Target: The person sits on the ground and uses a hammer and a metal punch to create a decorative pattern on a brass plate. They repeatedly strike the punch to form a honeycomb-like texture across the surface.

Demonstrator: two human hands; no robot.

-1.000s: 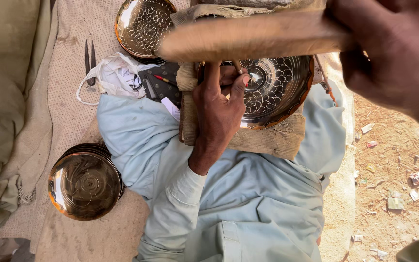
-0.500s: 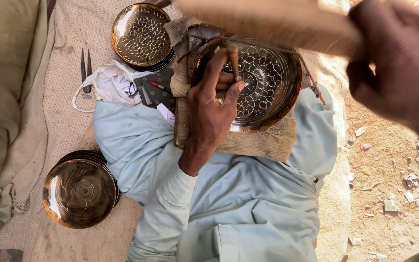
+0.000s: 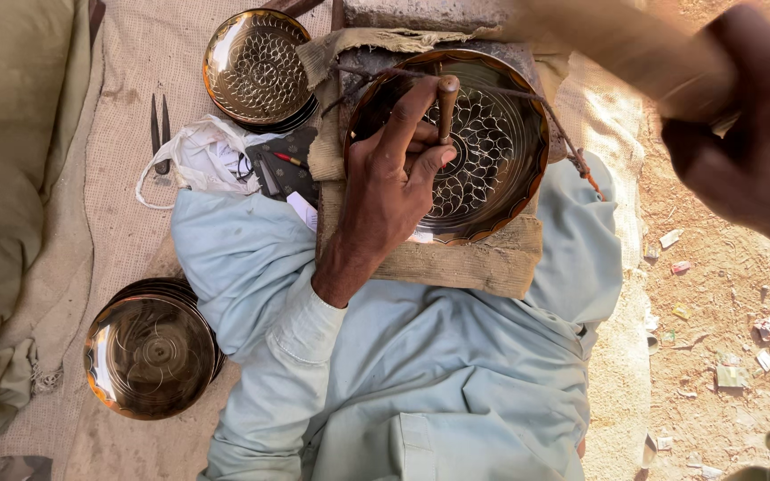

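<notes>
My left hand (image 3: 389, 183) grips a short wooden-handled chisel (image 3: 446, 102) upright, its tip on an engraved brass plate (image 3: 492, 151). That plate rests on a burlap-covered block (image 3: 456, 263) across my lap and shows a cut pattern of small loops. Close to the camera at the upper right, my right hand (image 3: 750, 134) is closed around a blurred wooden mallet (image 3: 621, 40), held well above the plate.
A second engraved brass plate (image 3: 256, 67) lies at the top left. A stack of plain brass plates (image 3: 149, 356) sits on the sackcloth at the lower left. A white plastic bag (image 3: 198, 156) and metal shears (image 3: 160, 129) lie beside my knee. Littered dirt ground (image 3: 715, 338) is at the right.
The mallet in my right hand has swung up and to the right, away from the chisel. My left hand keeps the chisel on the plate. The view has shifted slightly.
</notes>
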